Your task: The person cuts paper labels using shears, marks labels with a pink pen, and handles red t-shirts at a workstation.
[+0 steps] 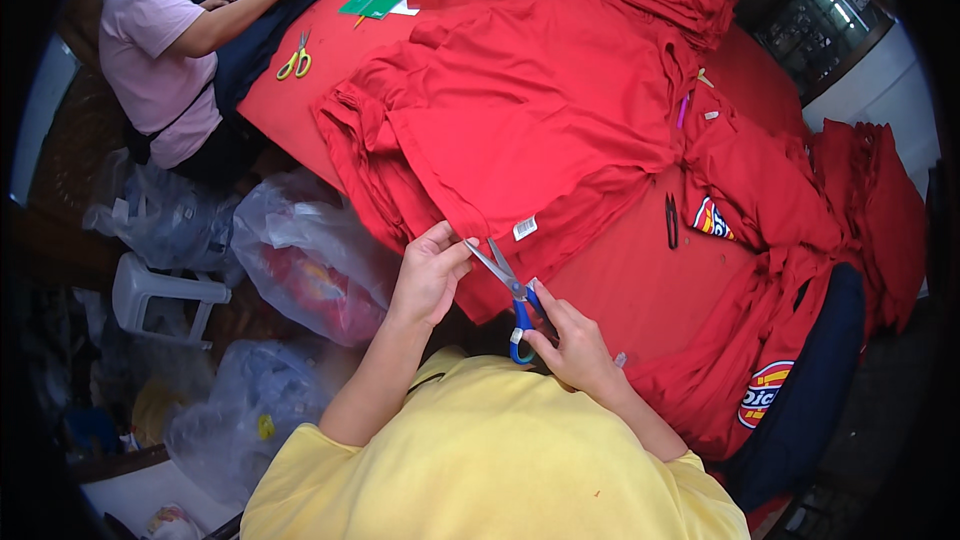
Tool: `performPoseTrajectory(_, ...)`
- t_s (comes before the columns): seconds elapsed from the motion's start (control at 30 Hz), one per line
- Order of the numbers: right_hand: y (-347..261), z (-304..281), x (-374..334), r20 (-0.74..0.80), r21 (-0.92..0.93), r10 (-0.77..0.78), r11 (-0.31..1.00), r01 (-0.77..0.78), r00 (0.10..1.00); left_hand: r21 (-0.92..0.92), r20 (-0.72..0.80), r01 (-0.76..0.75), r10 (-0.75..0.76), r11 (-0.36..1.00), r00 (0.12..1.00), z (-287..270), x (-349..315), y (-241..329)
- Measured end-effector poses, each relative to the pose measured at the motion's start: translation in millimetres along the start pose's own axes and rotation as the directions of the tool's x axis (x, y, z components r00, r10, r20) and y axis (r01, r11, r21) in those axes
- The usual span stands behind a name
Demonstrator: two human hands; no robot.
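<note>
1. Yellow T-shirt (pixel 490 455) right below my camera, filling the bottom of the feed, with both bare forearms reaching out past it over the table edge.
2. Now the left hand (pixel 432 275): thumb and fingertips pressed together, pinching the near edge of the red garment (pixel 540 150). That garment spreads away from the fingers, up and to the right, on top of a heap of red cloth.
3. Over to the right hand (pixel 575 340), fingers curled round the handles of the blue-handled scissors (pixel 522 315). I've got the blades parted, pointing forward and left, tips just beside the left fingertips. Whether they touch the cloth, I can't tell.
4. White barcode label (pixel 524 228) on the red garment, just right of the blade tips and ahead of the right hand.
5. Farther right, black thread snips (pixel 671 222) lie on the red table (pixel 620 290), well apart from both hands.
6. Up at far left I see a co-worker (pixel 160 60) in a pink top, hands on dark cloth (pixel 255 35), with yellow-handled scissors (pixel 295 62) lying near.
</note>
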State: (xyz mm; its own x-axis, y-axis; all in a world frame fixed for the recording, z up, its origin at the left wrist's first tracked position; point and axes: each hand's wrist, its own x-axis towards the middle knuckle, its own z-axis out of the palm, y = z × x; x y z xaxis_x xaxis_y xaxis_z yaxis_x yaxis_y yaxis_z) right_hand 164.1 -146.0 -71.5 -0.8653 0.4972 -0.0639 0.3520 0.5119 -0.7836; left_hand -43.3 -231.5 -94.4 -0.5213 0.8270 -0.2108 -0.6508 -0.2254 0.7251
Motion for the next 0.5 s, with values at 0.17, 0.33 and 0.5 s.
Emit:
performPoseTrajectory(0.17, 7, 13, -5, -0.107, -0.020, -0.161, 0.987, 0.160, 0.981, 0.069, -0.019, -0.051, 0.052, 0.996, 0.998, 0, -4, -4)
performPoseTrajectory(0.33, 9, 15, -6, -0.072, 0.142, -0.089, 0.985, 0.098, 0.993, 0.081, -0.012, -0.032, 0.033, 0.996, 0.999, 6, -10, -2)
performPoseTrajectory(0.5, 13, 19, -7, -0.046, 0.331, -0.043, 0.942, 0.056, 0.998, 0.093, -0.033, -0.023, 0.026, 0.995, 0.999, 10, -12, 0)
